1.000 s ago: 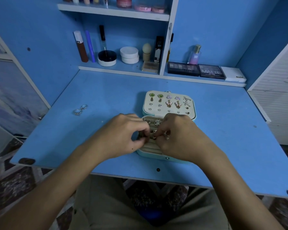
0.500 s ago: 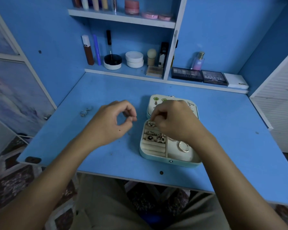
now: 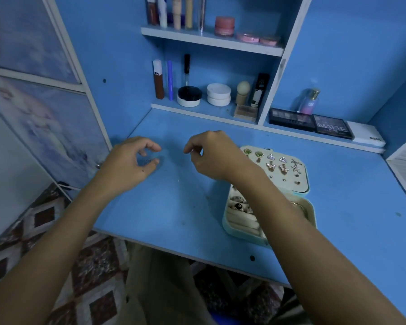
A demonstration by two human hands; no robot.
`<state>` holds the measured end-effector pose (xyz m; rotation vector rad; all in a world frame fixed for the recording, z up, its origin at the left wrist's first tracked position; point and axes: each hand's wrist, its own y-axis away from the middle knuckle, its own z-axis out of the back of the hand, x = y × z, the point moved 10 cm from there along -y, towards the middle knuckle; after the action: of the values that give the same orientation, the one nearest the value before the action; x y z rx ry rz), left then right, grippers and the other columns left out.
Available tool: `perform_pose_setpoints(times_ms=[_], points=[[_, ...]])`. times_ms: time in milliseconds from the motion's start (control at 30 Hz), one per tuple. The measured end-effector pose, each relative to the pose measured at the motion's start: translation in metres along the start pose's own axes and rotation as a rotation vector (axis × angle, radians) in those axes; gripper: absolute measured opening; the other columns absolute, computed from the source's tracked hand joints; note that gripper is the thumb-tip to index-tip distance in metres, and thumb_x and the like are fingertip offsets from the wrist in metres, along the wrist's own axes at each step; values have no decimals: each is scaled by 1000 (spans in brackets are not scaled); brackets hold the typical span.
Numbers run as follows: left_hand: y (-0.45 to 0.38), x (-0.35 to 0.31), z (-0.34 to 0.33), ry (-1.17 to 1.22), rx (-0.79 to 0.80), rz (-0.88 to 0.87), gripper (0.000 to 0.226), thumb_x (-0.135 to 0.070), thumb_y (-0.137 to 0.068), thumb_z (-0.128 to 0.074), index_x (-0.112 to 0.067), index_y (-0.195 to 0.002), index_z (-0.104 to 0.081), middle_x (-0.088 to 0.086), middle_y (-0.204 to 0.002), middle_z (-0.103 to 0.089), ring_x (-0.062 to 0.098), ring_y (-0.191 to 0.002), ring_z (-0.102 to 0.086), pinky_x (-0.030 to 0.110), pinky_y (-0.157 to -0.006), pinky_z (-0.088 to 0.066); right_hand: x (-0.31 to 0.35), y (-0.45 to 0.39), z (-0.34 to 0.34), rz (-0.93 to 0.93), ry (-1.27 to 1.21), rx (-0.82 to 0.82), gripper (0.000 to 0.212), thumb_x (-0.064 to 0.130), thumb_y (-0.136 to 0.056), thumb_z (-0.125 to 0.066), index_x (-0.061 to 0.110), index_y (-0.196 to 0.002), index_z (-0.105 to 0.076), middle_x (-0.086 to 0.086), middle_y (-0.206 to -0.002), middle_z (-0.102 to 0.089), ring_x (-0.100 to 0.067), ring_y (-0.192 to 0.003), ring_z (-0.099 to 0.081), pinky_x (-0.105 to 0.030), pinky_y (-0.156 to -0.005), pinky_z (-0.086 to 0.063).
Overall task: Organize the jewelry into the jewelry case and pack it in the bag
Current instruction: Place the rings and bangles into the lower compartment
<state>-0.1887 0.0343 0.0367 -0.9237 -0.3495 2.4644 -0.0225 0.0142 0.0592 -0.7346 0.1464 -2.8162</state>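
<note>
Rings at risk left of the jewelry case (image 3: 267, 195)
Left hand (image 3: 127, 163) curls loosely over rings (image 3: 147, 161), nothing pinched; right hand (image 3: 211, 156), curled, grip unclear; a fumble could send them off the desk (image 3: 174, 207).

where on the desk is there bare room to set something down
Bare desk top lies right of the jewelry case, out to the white door. Another patch lies at the front edge between the forearms. The lower shelf behind is crowded with cosmetics.

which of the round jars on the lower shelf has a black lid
The low white jar with the glossy black lid, leftmost of the round jars, just right of the blue tube. The stacked round jars beside it are white all over.
</note>
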Motion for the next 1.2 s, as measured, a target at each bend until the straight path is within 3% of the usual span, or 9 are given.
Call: perform_pose_setpoints(times_ms=[200, 433, 600, 667, 933, 1100, 1200], points=[[7, 28, -2, -42, 44, 38, 30, -24, -82, -78, -22, -110, -68, -10, -99, -62, 10, -84, -54, 12, -76, -38, 5, -37, -44, -8, 33, 118, 24, 17, -93, -57, 21, -112, -72, -5, -111, -66, -21, -99, -62, -34, -89, -53], [16, 43, -4, -18, 7, 79, 18, -24, -83, -78, -23, -99, -71, -12, -94, -60, 12, -86, -55, 10, -75, -38, 16, -55, -77, -19, -3, 159, 15, 24, -93, -63, 21, -103, -74, -4, -106, -65, -23, -94, -64, -36, -85, -56], [17, 43, -5, -11, -33, 47, 9, -20, -83, -78, -18, -92, -76, -6, -95, -63, 18, -92, -58, 35, -83, -51, 19, -62, -81, -41, -31, 160, 11, 24, -92, -66, 20, -94, -77, -3, -99, -70, -21, -91, -65, -36, -84, -58], [17, 43, -5, -10, -38, 49, 8, -20, -83, -78, -17, -91, -76, -6, -95, -63, 19, -93, -58, 37, -83, -51, 19, -63, -83, -51, -32, 152, 10, 23, -91, -68, 20, -93, -77, -3, -98, -70, -20, -91, -66, -36, -84, -58], [17, 42, -5, -22, -36, 33, 8, -18, -84, -77, -17, -92, -76, -6, -96, -63, 19, -96, -58, 17, -82, -42, 18, -59, -81, -51, -12, 136, 9, 15, -91, -65, 19, -85, -69, -6, -102, -67, -24, -92, -64, -39, -83, -57], [16, 37, -5, 1, -12, 4, 9, -18, -87, -74, -14, -95, -75, -4, -96, -62, 17, -89, -61, 36, -83, -52, 8, -46, -66, -61, -20, 140, 10, 11, -92, -58, 17, -88, -64, -7, -105, -65, -24, -93, -63, -37, -81, -57], [15, 23, -2, 43, -30, -15, 9, -18, -88, -72, -13, -95, -75, -5, -94, -64, 9, -86, -60, 19, -80, -48, 3, -34, -43, -56, -46, 63, 13, 14, -93, -59, 9, -90, -70, 1, -88, -65, -20, -90, -62, -30, -76, -53]])
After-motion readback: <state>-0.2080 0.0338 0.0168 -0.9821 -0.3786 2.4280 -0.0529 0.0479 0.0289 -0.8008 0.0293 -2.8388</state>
